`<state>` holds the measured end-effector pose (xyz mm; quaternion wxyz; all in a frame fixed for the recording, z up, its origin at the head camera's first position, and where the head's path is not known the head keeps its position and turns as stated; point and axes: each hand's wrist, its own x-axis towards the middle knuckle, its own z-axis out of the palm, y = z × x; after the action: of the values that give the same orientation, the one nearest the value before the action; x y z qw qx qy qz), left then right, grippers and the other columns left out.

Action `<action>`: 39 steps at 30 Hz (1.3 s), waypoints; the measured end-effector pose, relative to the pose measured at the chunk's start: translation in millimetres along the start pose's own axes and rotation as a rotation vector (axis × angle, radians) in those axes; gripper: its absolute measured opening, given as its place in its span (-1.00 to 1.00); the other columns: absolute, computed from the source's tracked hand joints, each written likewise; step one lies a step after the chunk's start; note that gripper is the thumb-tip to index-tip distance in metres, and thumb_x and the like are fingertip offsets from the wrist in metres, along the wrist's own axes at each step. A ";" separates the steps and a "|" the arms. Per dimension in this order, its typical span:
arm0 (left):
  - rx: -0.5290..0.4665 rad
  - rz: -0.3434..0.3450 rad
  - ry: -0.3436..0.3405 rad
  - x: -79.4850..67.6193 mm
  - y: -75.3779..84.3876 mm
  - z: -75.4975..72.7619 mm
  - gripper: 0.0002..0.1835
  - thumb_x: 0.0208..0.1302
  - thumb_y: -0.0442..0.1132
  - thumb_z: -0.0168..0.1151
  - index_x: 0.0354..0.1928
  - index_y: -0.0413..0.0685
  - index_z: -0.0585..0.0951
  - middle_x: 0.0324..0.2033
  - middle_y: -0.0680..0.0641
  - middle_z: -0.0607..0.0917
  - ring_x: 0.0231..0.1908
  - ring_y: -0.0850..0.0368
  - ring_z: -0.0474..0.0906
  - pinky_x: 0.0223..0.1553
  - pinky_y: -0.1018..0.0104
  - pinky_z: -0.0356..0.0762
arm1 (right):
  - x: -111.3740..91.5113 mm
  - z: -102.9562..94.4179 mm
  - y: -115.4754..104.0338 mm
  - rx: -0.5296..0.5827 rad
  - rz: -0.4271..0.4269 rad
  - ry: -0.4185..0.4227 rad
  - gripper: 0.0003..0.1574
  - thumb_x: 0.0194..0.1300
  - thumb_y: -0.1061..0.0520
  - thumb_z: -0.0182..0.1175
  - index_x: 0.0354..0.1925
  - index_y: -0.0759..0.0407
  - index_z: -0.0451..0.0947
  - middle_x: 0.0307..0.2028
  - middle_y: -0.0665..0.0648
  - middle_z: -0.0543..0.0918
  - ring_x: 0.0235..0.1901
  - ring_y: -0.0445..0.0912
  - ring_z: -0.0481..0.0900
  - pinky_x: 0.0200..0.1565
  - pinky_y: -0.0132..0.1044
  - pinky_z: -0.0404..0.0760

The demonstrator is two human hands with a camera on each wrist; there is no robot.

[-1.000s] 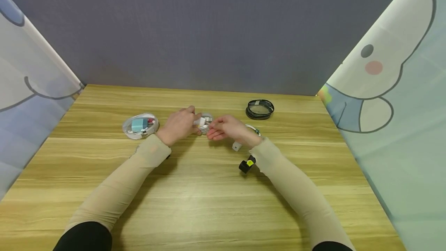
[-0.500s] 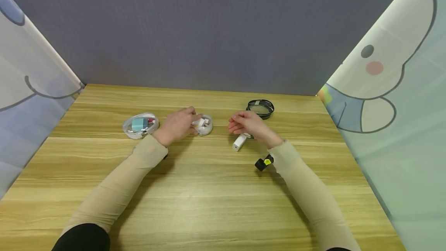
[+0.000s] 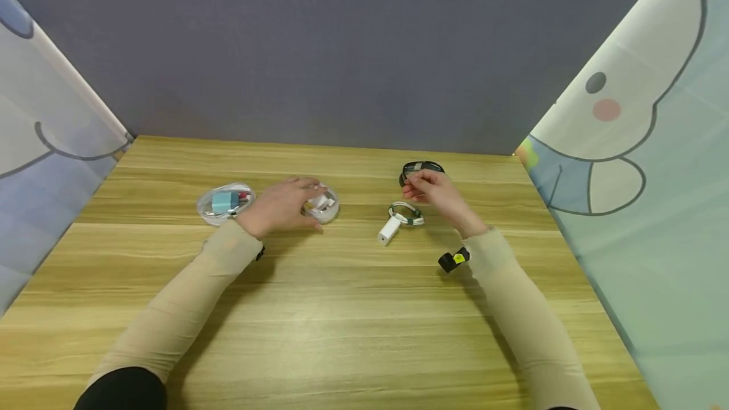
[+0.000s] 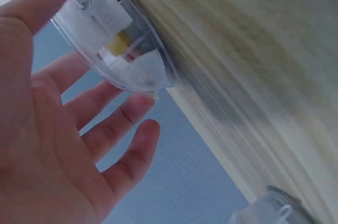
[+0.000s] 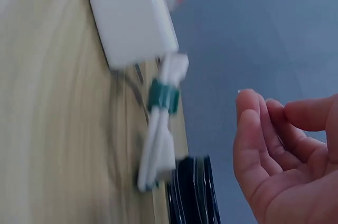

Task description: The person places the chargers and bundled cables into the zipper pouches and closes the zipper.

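My left hand (image 3: 279,206) lies spread over the near-left side of a round clear case (image 3: 324,207), thumb held away from it. White pieces and a yellow bit show inside the case in the left wrist view, where the fingers (image 4: 113,126) reach behind its rim. My right hand (image 3: 438,198) hovers in front of a black cable coil (image 3: 418,165) and partly hides it. Its fingers are loosely bent, thumb near a fingertip, holding nothing. Below it lie a white cable coil (image 3: 420,221) with green ties and a white charger (image 3: 389,231).
Left of my left hand sits a round clear case (image 3: 204,207) with a light blue charger (image 3: 225,203) and something red inside. A grey panel (image 3: 330,49) rises behind the wooden table (image 3: 319,321), with printed cloth (image 3: 626,207) at the sides. A black wrist strap (image 3: 450,262) is on my right wrist.
My right hand has moved right, away from the clear case and over to the black coil, uncovering the white cable. My left thumb has spread away from the case, which sits slightly farther left.
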<state>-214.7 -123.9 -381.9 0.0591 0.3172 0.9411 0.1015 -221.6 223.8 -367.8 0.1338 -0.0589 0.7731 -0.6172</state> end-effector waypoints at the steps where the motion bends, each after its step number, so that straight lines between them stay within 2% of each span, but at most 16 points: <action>1: -0.004 -0.001 0.004 -0.1 0.0 0.2 -0.07 0.10 0.29 0.41 0.45 0.01 0.39 0.42 -0.18 0.32 0.39 -0.26 0.21 0.30 -0.17 0.28 | 0.8 -3.5 1.0 -0.013 -0.005 0.023 -0.57 0.59 0.19 -0.06 0.12 0.59 0.38 -0.05 0.41 0.60 -0.18 -0.04 0.68 0.00 -0.11 0.64; 6: -0.012 -0.007 0.017 1.0 1.3 0.8 -0.22 0.20 0.31 0.30 0.36 0.05 0.48 0.39 -0.15 0.38 0.36 -0.26 0.26 0.34 -0.17 0.21 | 8.0 -17.5 7.0 -0.111 -0.017 0.171 -0.59 0.58 0.16 -0.03 0.15 0.49 0.44 0.05 0.40 0.57 -0.10 -0.02 0.62 0.06 -0.02 0.57; 11: -0.020 -0.014 0.019 3.5 4.8 0.7 -0.32 0.24 0.26 0.30 0.29 0.06 0.53 0.38 -0.15 0.40 0.34 -0.22 0.30 0.39 -0.15 0.11 | 14.6 -29.3 13.8 -0.294 -0.045 0.316 -0.63 0.54 0.18 0.03 0.15 0.37 0.53 0.05 0.31 0.60 0.01 0.07 0.53 -0.05 -0.12 0.54; 12: -0.021 -0.013 0.020 4.2 5.3 0.5 -0.36 0.24 0.23 0.32 0.27 0.08 0.55 0.38 -0.14 0.40 0.32 -0.22 0.34 0.37 -0.15 0.16 | 15.6 -31.5 15.2 -0.327 -0.048 0.332 -0.64 0.53 0.18 0.05 0.15 0.35 0.54 0.05 0.29 0.60 0.02 0.08 0.52 -0.06 -0.14 0.52; 15: -0.047 -0.019 0.010 4.5 6.4 0.1 -0.49 0.23 0.05 0.37 0.19 0.12 0.57 0.41 -0.11 0.37 0.19 -0.22 0.46 0.13 -0.11 0.43 | 18.7 -38.2 19.9 -0.401 -0.051 0.329 -0.63 0.49 0.21 0.07 0.18 0.32 0.54 0.10 0.27 0.58 0.10 0.09 0.47 0.02 -0.10 0.48; 17: -0.072 -0.026 -0.002 4.7 6.8 0.2 -0.54 0.20 -0.08 0.38 0.16 0.13 0.57 0.44 -0.09 0.33 0.12 -0.18 0.51 -0.09 -0.01 0.51 | 20.9 -42.6 23.2 -0.470 -0.058 0.318 -0.62 0.46 0.24 0.10 0.19 0.31 0.53 0.16 0.29 0.55 0.17 0.14 0.44 0.12 0.01 0.46; 19: -0.093 -0.035 -0.016 4.9 7.0 0.6 -0.53 0.18 -0.17 0.37 0.16 0.14 0.55 0.46 -0.07 0.29 0.07 -0.14 0.54 -0.26 0.10 0.48 | 23.5 -46.3 26.6 -0.555 -0.065 0.297 -0.59 0.43 0.25 0.13 0.21 0.29 0.52 0.24 0.31 0.49 0.26 0.20 0.38 0.22 0.11 0.38; 20: -0.101 -0.042 -0.022 5.1 7.2 0.9 -0.53 0.17 -0.20 0.37 0.16 0.15 0.55 0.47 -0.07 0.27 0.11 -0.13 0.53 -0.27 0.12 0.47 | 24.7 -47.8 28.2 -0.599 -0.071 0.284 -0.57 0.43 0.24 0.14 0.23 0.29 0.51 0.28 0.33 0.44 0.29 0.23 0.34 0.26 0.15 0.33; 22: -0.109 -0.042 -0.020 5.8 7.5 1.5 -0.54 0.16 -0.25 0.36 0.13 0.15 0.54 0.45 -0.05 0.31 0.00 -0.06 0.57 -0.36 0.18 0.42 | 27.1 -50.2 31.4 -0.675 -0.083 0.257 -0.54 0.43 0.22 0.16 0.25 0.30 0.48 0.35 0.36 0.35 0.36 0.28 0.23 0.33 0.21 0.22; 25: -0.137 -0.012 -0.008 5.9 7.3 2.3 -0.60 0.11 -0.42 0.29 -0.02 0.08 0.51 0.16 -0.04 0.55 -0.28 0.01 0.49 -0.45 0.19 0.29 | 28.5 -52.3 34.2 -0.764 -0.097 0.197 -0.49 0.43 0.17 0.18 0.27 0.35 0.46 0.40 0.40 0.26 0.40 0.33 0.13 0.38 0.22 0.08; 28: -0.148 0.040 0.009 5.8 5.1 2.5 -0.65 0.04 -0.57 0.19 -0.23 -0.02 0.41 0.07 -0.04 0.57 -0.10 -0.07 0.54 -0.12 0.02 0.49 | 27.3 -53.9 36.0 -0.860 -0.114 0.133 -0.45 0.43 0.11 0.19 0.26 0.41 0.46 0.41 0.43 0.24 0.39 0.34 0.12 0.38 0.17 0.04; 29: -0.152 0.053 0.006 5.5 4.1 2.0 -0.66 0.04 -0.61 0.16 -0.26 -0.05 0.40 0.10 -0.05 0.57 0.06 -0.11 0.52 0.08 -0.10 0.42 | 26.2 -54.4 36.0 -0.889 -0.123 0.110 -0.42 0.42 0.09 0.21 0.25 0.42 0.46 0.40 0.44 0.24 0.39 0.34 0.13 0.36 0.16 0.05; 31: -0.156 0.065 -0.005 5.0 1.7 0.3 -0.67 0.05 -0.64 0.18 -0.30 -0.08 0.39 0.30 -0.08 0.48 0.36 -0.15 0.30 0.37 -0.30 0.00 | 23.8 -55.1 35.7 -0.934 -0.137 0.071 -0.37 0.38 0.07 0.27 0.24 0.45 0.46 0.39 0.46 0.24 0.37 0.34 0.15 0.32 0.16 0.07; 32: -0.156 0.065 -0.013 5.2 0.3 -0.6 -0.67 0.05 -0.64 0.19 -0.31 -0.08 0.39 0.38 -0.08 0.41 0.45 -0.14 0.14 0.39 -0.35 -0.23 | 22.0 -55.2 35.1 -0.947 -0.139 0.057 -0.35 0.35 0.06 0.30 0.25 0.46 0.46 0.38 0.46 0.25 0.35 0.34 0.15 0.29 0.17 0.10; 35: -0.191 0.058 -0.055 6.4 -3.1 -4.3 -0.69 0.08 -0.60 0.21 -0.31 -0.08 0.39 0.42 -0.09 0.36 0.46 -0.13 0.11 0.40 -0.32 -0.34 | 18.0 -55.2 33.3 -0.991 -0.148 0.038 -0.32 0.28 0.07 0.38 0.23 0.44 0.48 0.33 0.47 0.30 0.33 0.33 0.18 0.28 0.16 0.10; 39: -0.253 0.053 -0.104 9.7 -4.9 -8.7 -0.80 0.18 -0.51 0.14 -0.30 -0.08 0.40 0.43 -0.11 0.34 0.47 -0.14 0.08 0.41 -0.28 -0.38 | 14.0 -54.9 31.4 -1.011 -0.159 0.044 -0.42 0.28 0.10 0.38 0.16 0.40 0.57 0.27 0.45 0.39 0.29 0.30 0.24 0.29 0.15 0.10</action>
<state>-226.8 -123.2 -375.0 0.1447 0.3366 0.9077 0.2044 -248.0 279.0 -389.0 0.0249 -0.1621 0.9707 -0.1755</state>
